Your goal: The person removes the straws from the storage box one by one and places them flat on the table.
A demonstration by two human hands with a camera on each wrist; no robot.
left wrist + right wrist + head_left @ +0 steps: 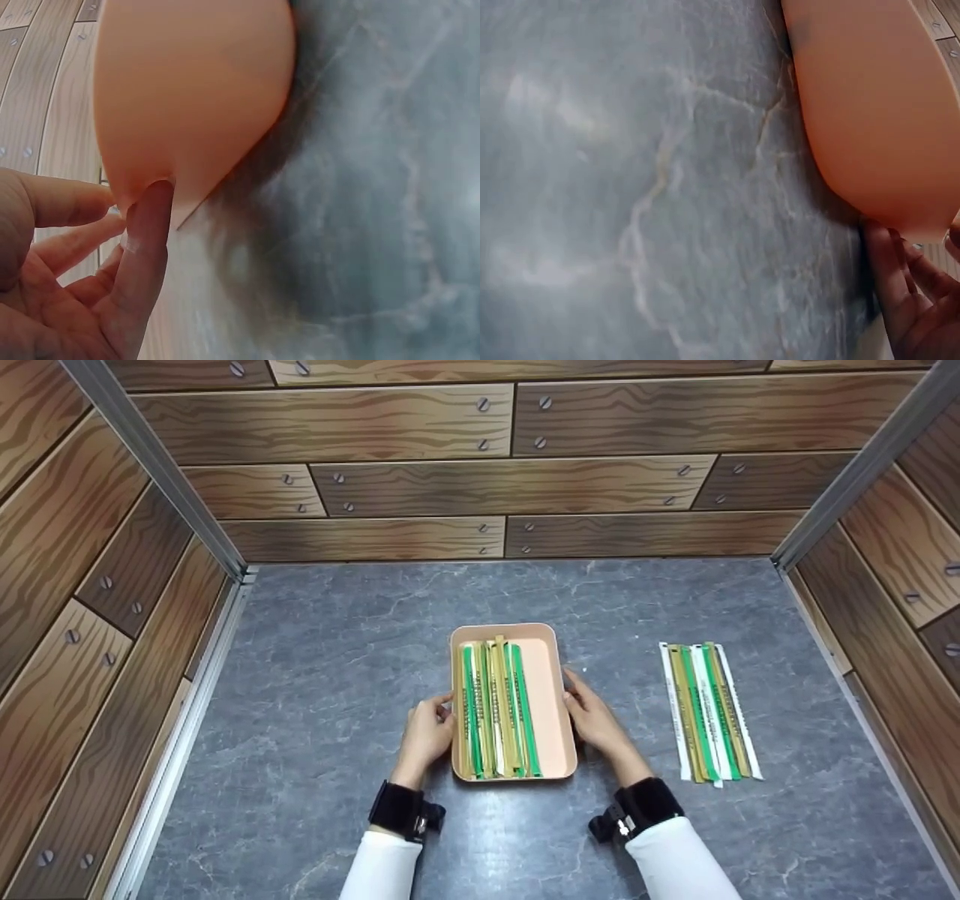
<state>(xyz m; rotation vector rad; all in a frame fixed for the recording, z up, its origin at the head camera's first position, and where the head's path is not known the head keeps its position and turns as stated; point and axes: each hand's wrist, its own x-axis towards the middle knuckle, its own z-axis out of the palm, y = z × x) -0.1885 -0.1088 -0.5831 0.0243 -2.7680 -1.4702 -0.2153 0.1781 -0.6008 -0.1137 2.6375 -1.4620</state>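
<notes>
1. Head view: peach tray (pixel 553 701) mid-table, green, gold and white sticks (pixel 495 709) packed along its left side. Left hand (pixel 426 735) and right hand (pixel 596 718) flank it, fingers straight against its walls.
2. Left wrist view: fingertips (pixel 154 196) touch the tray's smooth rim.
3. Right wrist view: fingers (pixel 889 262) under the rounded tray corner.

head: high, looking down | wrists: close, sharing tray (pixel 551 701)
</notes>
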